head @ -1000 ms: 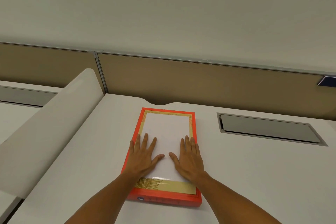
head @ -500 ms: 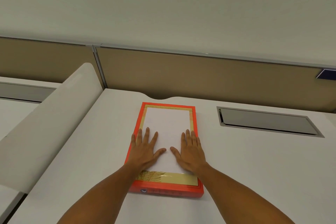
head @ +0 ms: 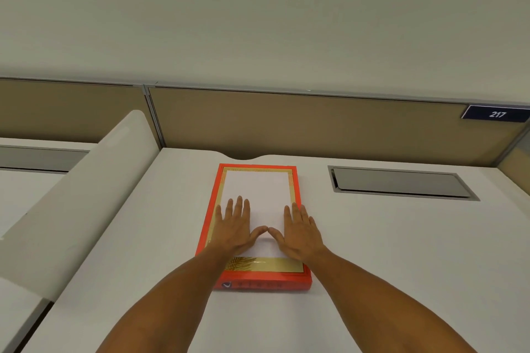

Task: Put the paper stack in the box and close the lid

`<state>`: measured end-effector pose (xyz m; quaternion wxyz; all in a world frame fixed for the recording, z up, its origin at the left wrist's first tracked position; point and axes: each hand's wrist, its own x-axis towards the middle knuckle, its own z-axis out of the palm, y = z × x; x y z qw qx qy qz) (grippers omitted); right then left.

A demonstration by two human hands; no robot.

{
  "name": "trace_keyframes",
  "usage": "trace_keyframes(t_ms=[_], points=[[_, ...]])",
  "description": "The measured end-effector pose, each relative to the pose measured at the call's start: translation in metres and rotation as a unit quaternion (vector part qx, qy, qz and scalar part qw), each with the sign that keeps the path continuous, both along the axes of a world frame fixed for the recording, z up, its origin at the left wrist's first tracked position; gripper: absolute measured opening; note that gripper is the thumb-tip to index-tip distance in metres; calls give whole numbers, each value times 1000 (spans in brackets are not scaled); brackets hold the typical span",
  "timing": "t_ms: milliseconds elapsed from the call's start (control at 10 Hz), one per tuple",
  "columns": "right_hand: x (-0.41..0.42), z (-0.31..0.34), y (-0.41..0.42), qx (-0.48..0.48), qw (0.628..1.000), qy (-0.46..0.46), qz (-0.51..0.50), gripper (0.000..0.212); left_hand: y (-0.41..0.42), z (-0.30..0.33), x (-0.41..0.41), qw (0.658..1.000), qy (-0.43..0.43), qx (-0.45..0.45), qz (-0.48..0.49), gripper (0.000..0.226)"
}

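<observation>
A flat red box (head: 266, 284) with a gold border on top lies on the white desk, its long side running away from me. A white paper stack (head: 256, 192) rests on top of the box, inside the gold border. My left hand (head: 235, 225) lies flat, palm down, on the near left part of the paper. My right hand (head: 299, 228) lies flat on the near right part. The two thumb tips meet in the middle. Whether the box is open or closed, I cannot tell.
The white desk (head: 372, 252) has a grey recessed cable hatch (head: 400, 183) to the right of the box. A tan partition (head: 286, 123) runs along the back with a dark plate reading 217 (head: 496, 114). A white curved divider (head: 86, 195) stands to the left.
Both hands stay flat on the paper; the thumbs have come together until their tips touch. The view has tilted up a little.
</observation>
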<state>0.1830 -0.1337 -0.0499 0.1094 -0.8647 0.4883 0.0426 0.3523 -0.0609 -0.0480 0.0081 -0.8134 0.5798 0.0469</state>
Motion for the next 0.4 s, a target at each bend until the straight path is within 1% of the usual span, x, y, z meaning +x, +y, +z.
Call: trace_keyframes(t_ms=[100, 200, 300, 400], points=[[-13, 9, 4, -15, 1000, -5, -5, 92, 6, 9, -9, 1000, 5, -15, 6, 110], [-34, 29, 11, -23, 1000, -17, -5, 91, 19, 28, -23, 1000, 3, -24, 18, 105], [-52, 46, 23, -34, 999, -25, 19, 91, 36, 46, -34, 999, 2, -37, 22, 104], [-78, 67, 31, -61, 996, -33, 50, 94, 54, 64, -59, 998, 2, -65, 3, 100]])
